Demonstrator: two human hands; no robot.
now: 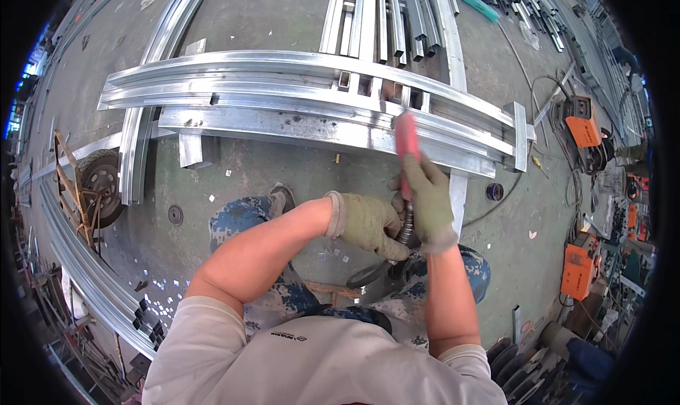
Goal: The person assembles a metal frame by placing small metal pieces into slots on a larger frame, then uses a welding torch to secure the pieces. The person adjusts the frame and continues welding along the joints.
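Note:
My right hand, in an olive work glove, is closed round the red handle of a welding torch. The torch points away from me, its front end blurred over the metal frame. My left hand, also gloved, curls its fingers at the ribbed sleeve of the torch cable, just below the handle. Beyond both hands lies a long frame of shiny metal profiles, with short cross pieces set between two rails. The torch tip overlaps the rail near these pieces and I cannot tell whether it touches.
Long metal tubes lie behind the frame, and more profiles lie at the left by a wheel. Orange welding machines stand at the right. A cable crosses the floor near a small dark roll.

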